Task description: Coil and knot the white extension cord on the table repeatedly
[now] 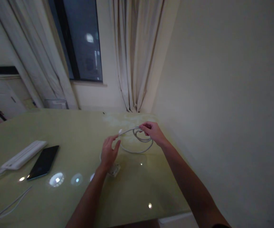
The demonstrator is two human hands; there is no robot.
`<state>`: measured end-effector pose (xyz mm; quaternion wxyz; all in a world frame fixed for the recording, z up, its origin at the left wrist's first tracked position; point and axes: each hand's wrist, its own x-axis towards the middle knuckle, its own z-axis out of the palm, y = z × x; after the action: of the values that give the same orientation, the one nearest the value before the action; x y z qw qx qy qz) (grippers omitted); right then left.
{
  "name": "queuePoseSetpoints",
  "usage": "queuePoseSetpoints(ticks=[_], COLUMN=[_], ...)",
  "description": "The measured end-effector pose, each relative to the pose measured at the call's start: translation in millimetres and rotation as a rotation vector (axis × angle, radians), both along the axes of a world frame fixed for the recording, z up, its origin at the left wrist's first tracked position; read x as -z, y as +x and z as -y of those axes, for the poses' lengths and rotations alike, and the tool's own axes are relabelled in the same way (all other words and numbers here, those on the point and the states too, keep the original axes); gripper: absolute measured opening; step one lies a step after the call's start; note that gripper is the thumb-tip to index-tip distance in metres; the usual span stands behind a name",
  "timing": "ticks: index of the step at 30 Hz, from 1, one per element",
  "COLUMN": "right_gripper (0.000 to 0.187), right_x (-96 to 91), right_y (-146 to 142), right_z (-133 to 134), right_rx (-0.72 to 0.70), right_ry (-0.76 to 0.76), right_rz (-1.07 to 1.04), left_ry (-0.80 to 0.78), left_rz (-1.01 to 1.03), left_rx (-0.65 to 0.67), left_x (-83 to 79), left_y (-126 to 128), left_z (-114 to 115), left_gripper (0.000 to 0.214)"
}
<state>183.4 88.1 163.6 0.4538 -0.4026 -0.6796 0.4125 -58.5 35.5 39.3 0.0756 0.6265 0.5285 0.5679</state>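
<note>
My right hand (pixel 152 131) is closed, thumb and fingers pinching a loosely coiled white cable (pixel 137 152) above the table. Loops of the cable hang below and beside these fingers. To its left is my left hand (pixel 109 150), thumb and index finger apart, with the index fingertip at the cable's left stretch; whether it presses on the cable is hard to see. A small white plug-like end (pixel 120 131) shows just beyond that fingertip. Partly hidden by my left wrist, a white block (pixel 114 170), perhaps a charger, lies on the table.
The glossy greenish table (pixel 79 133) reflects ceiling lights. On its left lie a white power strip (pixel 25 155), a dark phone (pixel 44 162) and another white cable (pixel 10 204). A wall (pixel 222 95) borders the right side; curtains (pixel 137 57) and a window (pixel 83 38) stand behind.
</note>
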Motion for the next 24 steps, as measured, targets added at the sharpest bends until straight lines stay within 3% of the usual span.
queuePoseSetpoints(ticks=[4,9,13,17,20,24], right_gripper=[0.044,0.04,0.035,0.028,0.025,0.023], right_x=[-5.0,-2.7,5.9,17.7,25.7,31.3], right_y=[-23,-44,-49,-51,-49,-41], right_z=[2,5,1,-5,-15,-33], right_rx=[-0.042,-0.105,-0.177,-0.022,0.138,0.275], right_ry=[-0.082,-0.036,0.088,0.216,0.229,0.178], right_rz=[-0.114,-0.178,-0.129,-0.094,-0.158,-0.388], left_ry=[-0.098,-0.258,-0.269,-0.283,-0.34,-0.307], left_rz=[0.197,0.582,0.634,0.656,0.641,0.483], left_rx=[0.37,0.55,0.612,0.678,0.623,0.444], left_x=[-46.7,-78.2,-84.7,-83.5,-79.7,-77.0], left_y=[38,54,51,43,30,6], left_z=[0,-16,-30,-42,-50,-55], left_gripper=[0.035,0.051,0.04,0.041,0.051,0.047])
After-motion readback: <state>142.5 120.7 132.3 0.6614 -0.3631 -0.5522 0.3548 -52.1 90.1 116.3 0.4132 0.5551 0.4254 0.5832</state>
